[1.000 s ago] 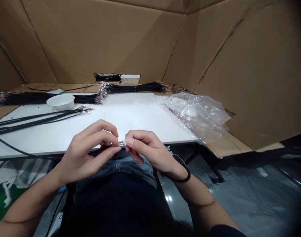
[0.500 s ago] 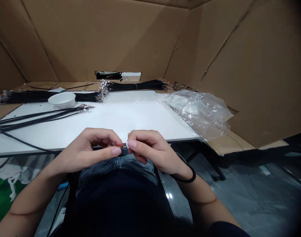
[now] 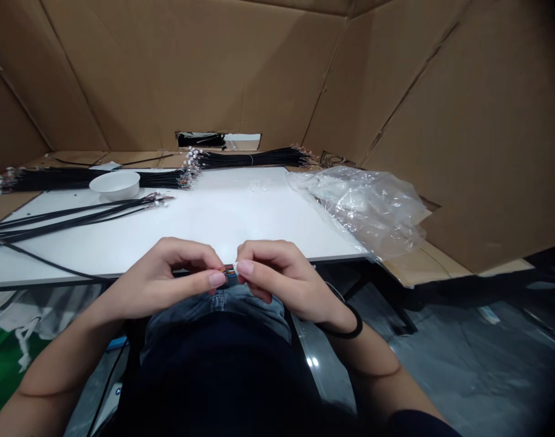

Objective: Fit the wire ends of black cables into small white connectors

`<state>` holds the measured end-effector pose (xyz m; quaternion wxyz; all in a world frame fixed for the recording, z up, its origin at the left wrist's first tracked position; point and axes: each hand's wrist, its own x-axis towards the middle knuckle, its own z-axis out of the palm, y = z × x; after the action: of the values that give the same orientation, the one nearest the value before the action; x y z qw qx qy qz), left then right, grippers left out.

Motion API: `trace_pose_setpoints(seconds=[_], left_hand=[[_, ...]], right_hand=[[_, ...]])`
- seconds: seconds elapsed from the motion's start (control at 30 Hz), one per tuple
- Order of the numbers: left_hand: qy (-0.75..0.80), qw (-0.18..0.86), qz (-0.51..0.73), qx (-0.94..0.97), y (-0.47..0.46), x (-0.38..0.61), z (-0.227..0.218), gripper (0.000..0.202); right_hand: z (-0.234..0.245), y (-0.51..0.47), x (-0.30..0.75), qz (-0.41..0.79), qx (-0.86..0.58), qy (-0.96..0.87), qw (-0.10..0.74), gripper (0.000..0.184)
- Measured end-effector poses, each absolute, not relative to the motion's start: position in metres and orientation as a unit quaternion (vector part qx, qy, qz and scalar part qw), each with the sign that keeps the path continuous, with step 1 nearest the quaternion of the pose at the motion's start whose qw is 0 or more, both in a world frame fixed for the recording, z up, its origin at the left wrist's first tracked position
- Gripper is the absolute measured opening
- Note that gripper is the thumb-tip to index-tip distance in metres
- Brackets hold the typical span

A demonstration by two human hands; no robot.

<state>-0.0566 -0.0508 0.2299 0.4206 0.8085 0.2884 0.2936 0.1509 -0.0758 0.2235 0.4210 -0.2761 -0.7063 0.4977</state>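
Wires (image 3: 228,271), thin and multicoloured, span the short gap between the two hands, above the lap (image 3: 218,303) at the near edge of the white tabletop (image 3: 277,221). The left hand (image 3: 161,279) pinches them between thumb and fingers; the right hand (image 3: 284,276) is closed on a small white connector (image 3: 235,267) (partly hidden by its thumb) at their end. Farther left, loose black cables (image 3: 84,220) lie near a white bowl (image 3: 116,191); a crumpled clear plastic bag (image 3: 368,203) rests at the right.
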Motion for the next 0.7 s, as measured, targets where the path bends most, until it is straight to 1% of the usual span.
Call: trace_pose_setpoints(seconds=[0.3,0.5,0.6,0.7], left_hand=[[0.296,0.393,0.34,0.802,-0.035,-0.047,0.218,0.021],[0.294,0.354,0.357,0.813,-0.042,-0.047,0.219,0.014],[0.288,0.327,0.361,0.825,-0.047,-0.047,0.22,0.012],[0.268,0.313,0.358,0.838,-0.051,-0.049,0.221,0.011]], right_hand=[[0.22,-0.062,0.155,0.366,-0.356,-0.759,0.403,0.03],[0.224,-0.065,0.157,0.362,-0.359,-0.771,0.381,0.026],[0.225,-0.066,0.159,0.364,-0.345,-0.782,0.37,0.024],[0.225,-0.067,0.16,0.386,-0.316,-0.79,0.356,0.026]])
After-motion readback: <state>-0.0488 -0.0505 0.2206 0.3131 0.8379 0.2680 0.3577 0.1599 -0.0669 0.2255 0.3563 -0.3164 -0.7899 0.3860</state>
